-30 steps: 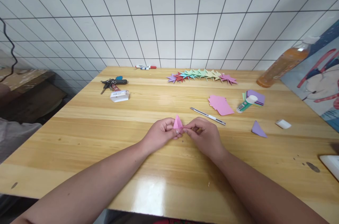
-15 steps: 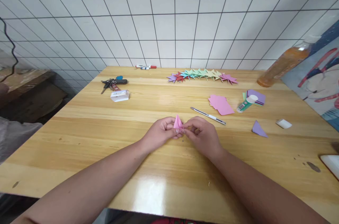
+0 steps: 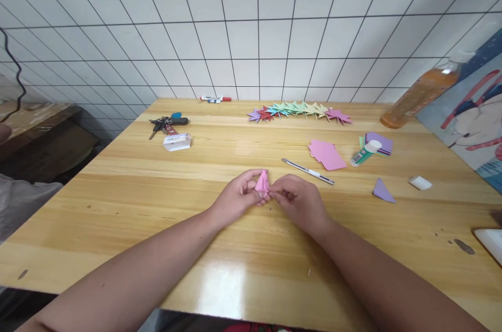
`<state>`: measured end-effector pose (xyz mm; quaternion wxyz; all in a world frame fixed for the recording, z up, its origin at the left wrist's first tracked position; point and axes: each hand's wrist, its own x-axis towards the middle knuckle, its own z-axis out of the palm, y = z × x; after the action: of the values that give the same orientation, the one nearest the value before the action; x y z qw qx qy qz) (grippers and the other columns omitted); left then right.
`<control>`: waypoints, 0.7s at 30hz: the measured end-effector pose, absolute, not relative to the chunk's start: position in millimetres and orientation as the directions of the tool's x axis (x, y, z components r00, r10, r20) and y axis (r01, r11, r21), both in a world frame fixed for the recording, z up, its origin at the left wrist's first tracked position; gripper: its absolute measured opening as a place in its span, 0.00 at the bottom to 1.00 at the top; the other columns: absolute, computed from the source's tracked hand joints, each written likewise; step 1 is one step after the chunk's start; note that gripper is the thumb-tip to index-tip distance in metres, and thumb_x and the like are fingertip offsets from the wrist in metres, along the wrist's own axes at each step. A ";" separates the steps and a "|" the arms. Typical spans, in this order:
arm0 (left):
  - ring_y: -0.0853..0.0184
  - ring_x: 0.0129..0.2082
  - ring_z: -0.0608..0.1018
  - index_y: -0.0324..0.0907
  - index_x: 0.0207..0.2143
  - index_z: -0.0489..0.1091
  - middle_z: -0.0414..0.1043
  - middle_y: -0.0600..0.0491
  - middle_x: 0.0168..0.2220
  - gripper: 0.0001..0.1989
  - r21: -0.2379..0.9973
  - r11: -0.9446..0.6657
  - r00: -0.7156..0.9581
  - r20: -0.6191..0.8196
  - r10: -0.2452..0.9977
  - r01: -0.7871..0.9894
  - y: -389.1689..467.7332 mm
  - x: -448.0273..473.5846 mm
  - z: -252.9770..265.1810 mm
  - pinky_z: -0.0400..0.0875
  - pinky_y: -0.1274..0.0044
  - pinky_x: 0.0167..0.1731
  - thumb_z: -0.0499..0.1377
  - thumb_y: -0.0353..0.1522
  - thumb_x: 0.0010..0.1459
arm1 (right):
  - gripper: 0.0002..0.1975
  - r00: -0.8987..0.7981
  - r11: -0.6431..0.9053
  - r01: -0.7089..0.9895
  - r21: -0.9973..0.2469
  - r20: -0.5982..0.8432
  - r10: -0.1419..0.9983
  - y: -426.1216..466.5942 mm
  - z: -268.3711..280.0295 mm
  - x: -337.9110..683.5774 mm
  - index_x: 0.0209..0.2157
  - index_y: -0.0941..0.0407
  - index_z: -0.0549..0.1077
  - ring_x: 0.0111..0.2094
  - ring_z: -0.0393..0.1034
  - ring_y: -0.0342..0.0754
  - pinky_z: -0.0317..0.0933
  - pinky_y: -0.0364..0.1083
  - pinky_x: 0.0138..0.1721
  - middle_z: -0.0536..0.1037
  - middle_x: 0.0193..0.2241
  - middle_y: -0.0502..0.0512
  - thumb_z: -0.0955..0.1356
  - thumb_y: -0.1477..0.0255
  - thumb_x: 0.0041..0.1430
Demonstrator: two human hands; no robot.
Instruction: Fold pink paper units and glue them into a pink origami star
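Note:
A small folded pink paper [image 3: 262,182] with a pointed top is held over the middle of the table. My left hand [image 3: 240,194] grips it from the left, thumb in front and fingers behind. My right hand [image 3: 298,200] pinches its lower right corner between thumb and forefinger. Just beyond my right hand lies a slim utility knife [image 3: 308,171]. Behind the knife is a fanned stack of pink paper squares [image 3: 327,155]. The fingers partly hide the lower part of the folded paper.
A row of folded colored paper pieces [image 3: 300,110] lies near the wall. Right are a glue stick [image 3: 365,154], purple-topped paper stack [image 3: 382,142], purple folded paper [image 3: 383,191], white eraser-like block [image 3: 420,182] and leaning bottle [image 3: 421,91]. Left are keys [image 3: 162,124], small box [image 3: 177,141] and marker [image 3: 215,99].
The folded pink paper has tilted and shifted very slightly left in my fingers. My right fingers have closed in a little at its lower corner. The things on the table have not moved.

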<state>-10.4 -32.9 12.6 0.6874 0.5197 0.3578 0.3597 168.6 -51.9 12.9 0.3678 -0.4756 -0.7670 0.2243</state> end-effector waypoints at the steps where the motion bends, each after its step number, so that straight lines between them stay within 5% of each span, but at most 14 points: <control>1: 0.67 0.29 0.74 0.38 0.51 0.60 0.74 0.50 0.30 0.28 0.971 0.204 0.480 -0.122 0.869 -0.123 -32.9 -10.4 12.9 0.66 0.76 0.31 0.63 0.33 0.49 | 0.07 -0.286 0.451 0.557 -0.697 0.349 0.892 -52.2 13.3 168.6 0.30 0.53 0.75 0.30 0.67 0.43 0.59 0.42 0.31 0.75 0.28 0.51 0.66 0.76 0.54; 4: 0.69 0.27 0.73 0.37 0.53 0.58 0.73 0.51 0.28 0.29 0.972 0.203 0.474 -0.124 0.872 -0.119 -32.7 -10.1 14.2 0.65 0.76 0.30 0.62 0.33 0.50 | 0.05 -0.245 0.390 0.526 -0.756 0.305 0.920 -53.3 14.2 167.9 0.30 0.53 0.75 0.27 0.66 0.43 0.59 0.42 0.29 0.74 0.25 0.50 0.66 0.74 0.53; 9: 0.70 0.26 0.71 0.37 0.55 0.57 0.71 0.53 0.27 0.29 0.988 0.145 0.472 -0.101 0.876 -0.059 -34.5 -8.7 12.8 0.64 0.77 0.29 0.60 0.32 0.51 | 0.08 -0.170 0.085 0.281 -0.956 0.038 0.985 -53.7 16.1 165.8 0.34 0.54 0.70 0.21 0.64 0.40 0.59 0.40 0.23 0.74 0.25 0.49 0.64 0.66 0.56; 21: 0.70 0.26 0.70 0.39 0.58 0.53 0.66 0.56 0.25 0.30 0.998 0.025 0.473 -0.051 0.880 0.062 -37.7 -7.7 10.9 0.63 0.77 0.29 0.57 0.30 0.53 | 0.11 -0.276 -0.058 0.245 -0.968 -0.126 0.953 -50.8 24.3 164.7 0.25 0.56 0.73 0.24 0.66 0.41 0.59 0.40 0.26 0.75 0.22 0.49 0.68 0.62 0.50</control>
<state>-7.7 -37.7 10.9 0.6031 0.6106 0.3855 0.3389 164.7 -50.8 24.3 0.3353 -0.4998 -0.5990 0.5282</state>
